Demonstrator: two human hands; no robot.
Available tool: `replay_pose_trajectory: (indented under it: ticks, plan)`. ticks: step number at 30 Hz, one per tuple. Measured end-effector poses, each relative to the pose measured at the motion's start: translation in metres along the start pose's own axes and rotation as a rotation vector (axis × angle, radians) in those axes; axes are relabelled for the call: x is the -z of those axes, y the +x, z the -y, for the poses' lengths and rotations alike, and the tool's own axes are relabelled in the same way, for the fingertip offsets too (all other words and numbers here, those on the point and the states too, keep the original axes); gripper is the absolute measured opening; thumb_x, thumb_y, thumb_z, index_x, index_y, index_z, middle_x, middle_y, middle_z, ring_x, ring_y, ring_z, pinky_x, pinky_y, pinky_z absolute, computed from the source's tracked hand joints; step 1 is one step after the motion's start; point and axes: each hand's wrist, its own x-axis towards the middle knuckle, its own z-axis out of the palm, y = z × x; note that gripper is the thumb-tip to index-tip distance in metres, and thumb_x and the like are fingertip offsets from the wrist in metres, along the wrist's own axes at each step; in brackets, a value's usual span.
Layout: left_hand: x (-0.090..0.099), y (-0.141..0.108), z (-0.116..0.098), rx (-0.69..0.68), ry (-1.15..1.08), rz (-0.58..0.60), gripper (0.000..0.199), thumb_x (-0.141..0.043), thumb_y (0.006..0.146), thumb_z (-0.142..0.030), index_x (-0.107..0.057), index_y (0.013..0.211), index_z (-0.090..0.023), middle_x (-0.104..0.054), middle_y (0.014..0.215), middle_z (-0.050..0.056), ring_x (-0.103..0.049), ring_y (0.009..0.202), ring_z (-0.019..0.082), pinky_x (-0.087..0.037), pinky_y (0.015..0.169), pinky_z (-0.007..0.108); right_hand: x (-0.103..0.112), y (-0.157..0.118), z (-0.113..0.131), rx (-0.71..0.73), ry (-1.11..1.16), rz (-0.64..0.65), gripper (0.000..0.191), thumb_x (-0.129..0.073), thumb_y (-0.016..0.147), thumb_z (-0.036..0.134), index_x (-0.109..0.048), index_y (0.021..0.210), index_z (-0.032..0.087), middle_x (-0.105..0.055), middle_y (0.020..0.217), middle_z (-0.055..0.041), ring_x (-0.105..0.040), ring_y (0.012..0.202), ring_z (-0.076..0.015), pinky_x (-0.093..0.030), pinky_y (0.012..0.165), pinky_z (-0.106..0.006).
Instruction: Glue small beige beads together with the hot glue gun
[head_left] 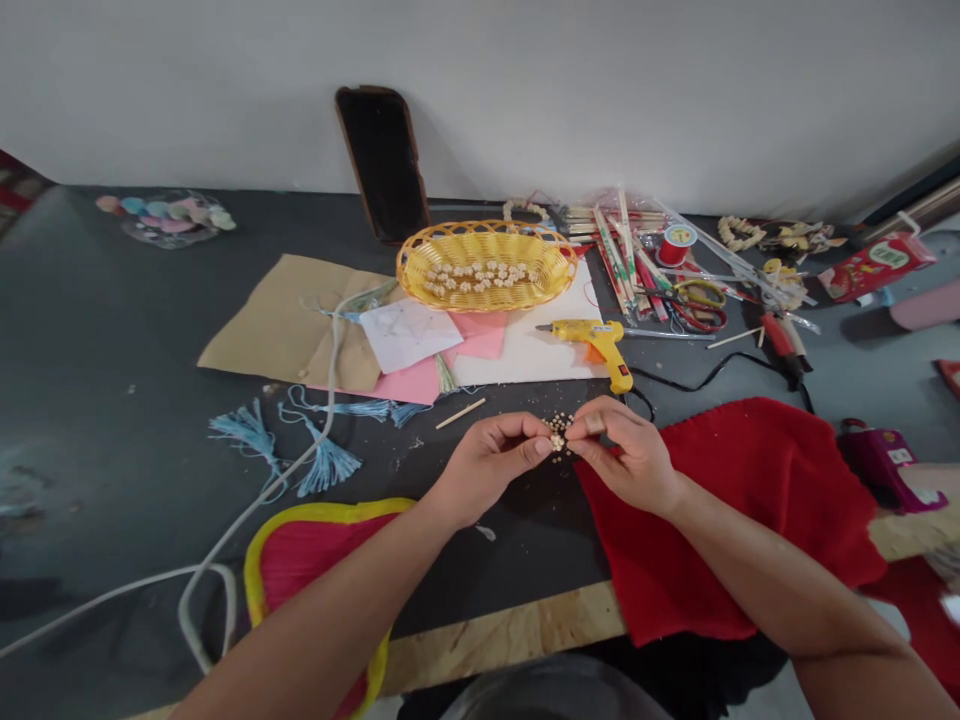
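Observation:
My left hand [501, 458] pinches a small cream bead cluster [557, 441] between thumb and forefinger. My right hand [628, 452] has its thumb and forefinger closed at the other side of the same cluster; whether a separate bead is between those fingertips is too small to tell. Loose beads [559, 420] are scattered on the dark table just behind and below the fingertips. Beyond the hands, a yellow glue gun [592, 333] lies on white board, its nozzle toward the left. A yellow woven basket [487, 240] behind it holds several similar bead clusters.
Blue tassels [330, 465] and a white cord [300, 455] lie at left, near brown paper [289, 320]. A phone [382, 160] leans on the wall. Scissors [697, 305], a red thread spool [677, 245] and sticks crowd the right. Red cloth [757, 500] lies under my right forearm.

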Motion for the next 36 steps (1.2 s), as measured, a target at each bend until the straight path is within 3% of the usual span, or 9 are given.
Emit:
replay_pose_trajectory:
  ticks: [16, 19, 23, 28, 36]
  plan:
    - [-0.0017, -0.0001, -0.0024, 0.001, 0.02, 0.006, 0.026, -0.074, 0.075, -0.039, -0.068, 0.073, -0.014, -0.053, 0.066, -0.001, -0.043, 0.063, 0.01, -0.032, 0.062, 0.024, -0.0001, 0.0011, 0.0015, 0.034, -0.02, 0.047, 0.009, -0.056, 0.089, 0.014, -0.061, 0.088, 0.021, -0.062, 0.082, -0.0043, -0.062, 0.078, -0.0148, -0.054, 0.068, -0.027]
    - [-0.0013, -0.0002, -0.002, 0.005, 0.02, 0.016, 0.025, -0.073, 0.077, -0.038, -0.067, 0.072, -0.013, -0.053, 0.066, -0.001, -0.042, 0.063, 0.01, -0.032, 0.061, 0.023, 0.0026, 0.0001, -0.0003, 0.029, 0.01, 0.028, 0.009, -0.06, 0.088, 0.015, -0.063, 0.093, 0.021, -0.063, 0.085, -0.0043, -0.061, 0.073, -0.0133, -0.054, 0.065, -0.026]
    - [-0.0012, -0.0008, -0.0021, 0.018, 0.032, 0.029, 0.026, -0.072, 0.078, -0.038, -0.065, 0.069, -0.014, -0.053, 0.065, -0.001, -0.041, 0.062, 0.01, -0.031, 0.06, 0.023, 0.0048, -0.0006, -0.0021, 0.034, 0.06, 0.028, 0.021, -0.067, 0.085, 0.022, -0.065, 0.107, 0.022, -0.063, 0.091, -0.006, -0.058, 0.065, -0.0114, -0.054, 0.059, -0.025]
    - [-0.0011, -0.0011, -0.0032, 0.044, 0.089, 0.037, 0.028, -0.073, 0.076, -0.039, -0.064, 0.068, -0.014, -0.052, 0.064, -0.001, -0.039, 0.06, 0.01, -0.028, 0.058, 0.023, 0.0015, 0.0004, -0.0034, 0.068, 0.078, 0.043, 0.022, -0.068, 0.085, 0.022, -0.069, 0.106, 0.021, -0.066, 0.088, -0.0066, -0.065, 0.078, -0.0149, -0.058, 0.067, -0.026]
    - [0.0, -0.0028, -0.0035, 0.054, 0.153, 0.059, 0.031, -0.07, 0.078, -0.042, -0.064, 0.07, -0.012, -0.049, 0.064, -0.002, -0.036, 0.061, 0.009, -0.026, 0.057, 0.023, -0.0003, -0.0011, -0.0065, 0.085, 0.126, 0.046, 0.016, -0.069, 0.084, 0.02, -0.07, 0.1, 0.016, -0.068, 0.084, -0.0074, -0.066, 0.077, -0.0139, -0.058, 0.07, -0.025]
